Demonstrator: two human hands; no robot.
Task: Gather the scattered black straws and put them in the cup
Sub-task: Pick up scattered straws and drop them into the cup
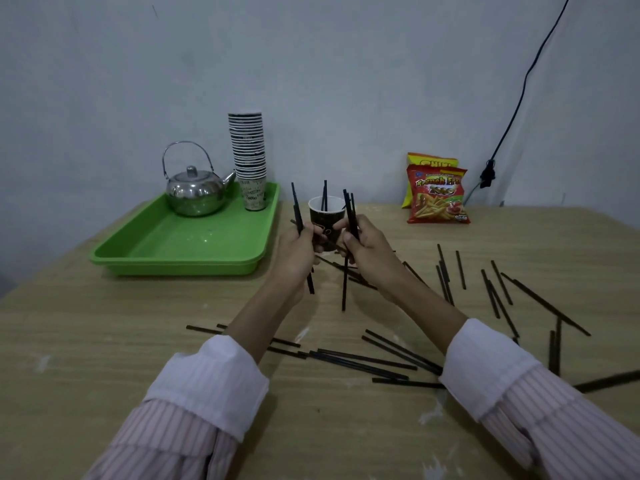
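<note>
A dark paper cup (325, 216) stands upright on the wooden table (104, 341) just beyond my hands, with at least one black straw (324, 194) sticking out of it. My left hand (298, 252) grips a few black straws (297, 206) held nearly upright, left of the cup. On the other side of the cup, my right hand (367, 249) holds a small bundle of straws (350, 209), also upright. Several loose black straws (367, 358) lie scattered on the table in front of me and to the right (498, 292).
A green tray (194, 247) at the left back carries a steel teapot (195, 190) and a tall stack of paper cups (250, 157). Two snack bags (437, 194) lean against the wall at the back right. A black cable (519, 105) hangs down the wall.
</note>
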